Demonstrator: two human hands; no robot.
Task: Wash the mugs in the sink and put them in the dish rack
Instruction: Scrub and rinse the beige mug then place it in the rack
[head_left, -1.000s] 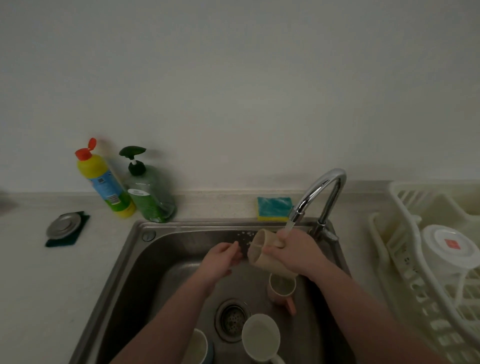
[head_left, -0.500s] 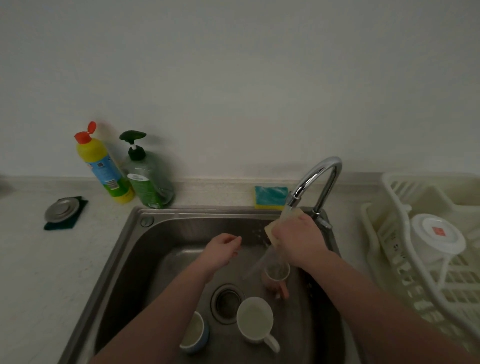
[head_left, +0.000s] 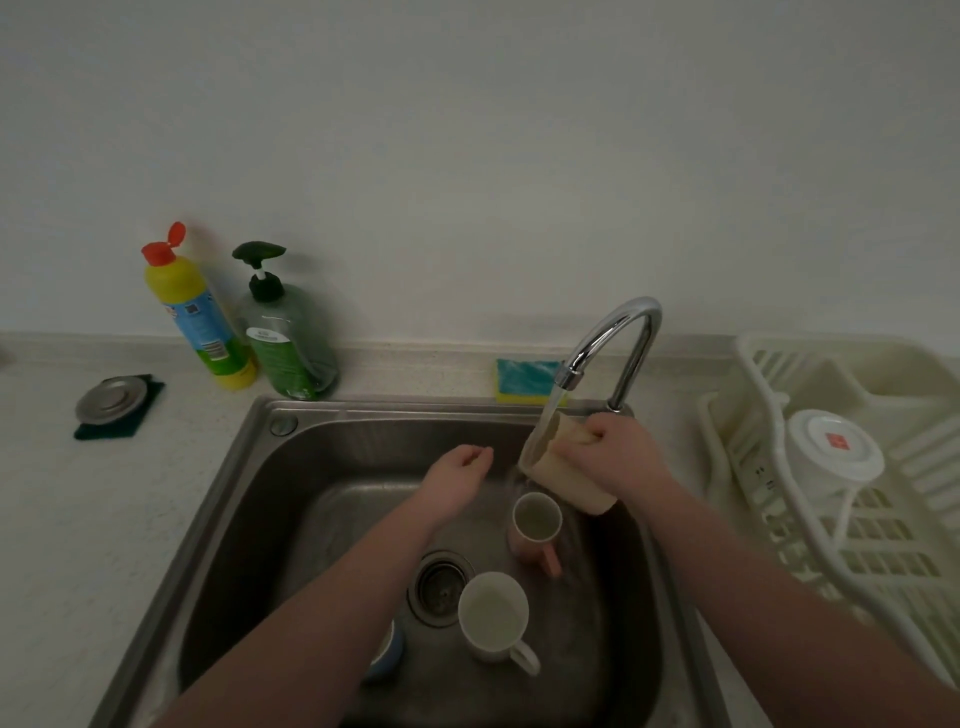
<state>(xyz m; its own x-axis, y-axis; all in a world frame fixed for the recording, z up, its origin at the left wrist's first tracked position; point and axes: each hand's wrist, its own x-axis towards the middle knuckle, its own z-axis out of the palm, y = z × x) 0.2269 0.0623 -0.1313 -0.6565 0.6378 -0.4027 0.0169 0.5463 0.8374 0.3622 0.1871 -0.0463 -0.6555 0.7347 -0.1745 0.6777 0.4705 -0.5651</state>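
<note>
Right hand (head_left: 621, 457) grips a cream mug (head_left: 563, 478), fingers curled round its body, mug tilted with its mouth to the left, under the faucet (head_left: 613, 338) spout. Water stream runs from the spout onto the mug rim. Left hand (head_left: 457, 478) hovers over the sink (head_left: 311, 467) basin just left of the mug, fingers loosely curled, holding nothing.

On the sink floor: pink mug (head_left: 535, 530) upright below the held mug; white mug (head_left: 493, 618) upright, nearer, beside the drain (head_left: 441, 587); blue mug (head_left: 387, 652) partly hidden under the left forearm.

Dish rack (head_left: 769, 395) on the counter to the right, one white mug upside down (head_left: 831, 452) in it.

Far edge of counter: yellow bottle (head_left: 195, 317), green pump bottle (head_left: 285, 343), sponge (head_left: 524, 382). Far left: sink stopper (head_left: 109, 400) on a dark pad.
</note>
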